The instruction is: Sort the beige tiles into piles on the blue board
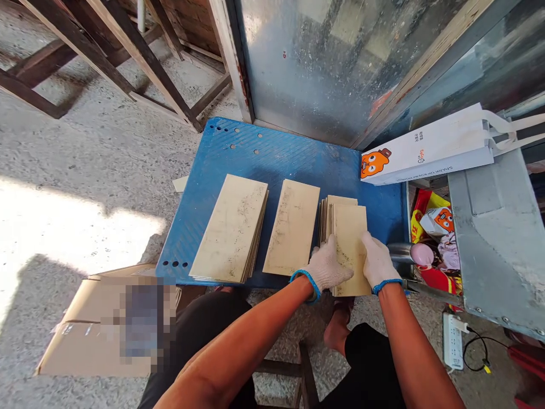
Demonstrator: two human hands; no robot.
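Both gloved hands grasp the rightmost of 3 stacks of tan sheets (347,238) on the blue board (272,153), the left hand (326,268) and the right hand (377,261) curling fingers over its near end.

Bright daylight. A sunlit patch glares white on the concrete floor (63,221) at left, with a dark shadow just near of it. The metal sheet (323,62) at far right gives hazy reflections. Focus is sharp; edges bend outward. A pixelated block covers the cardboard box (76,335).
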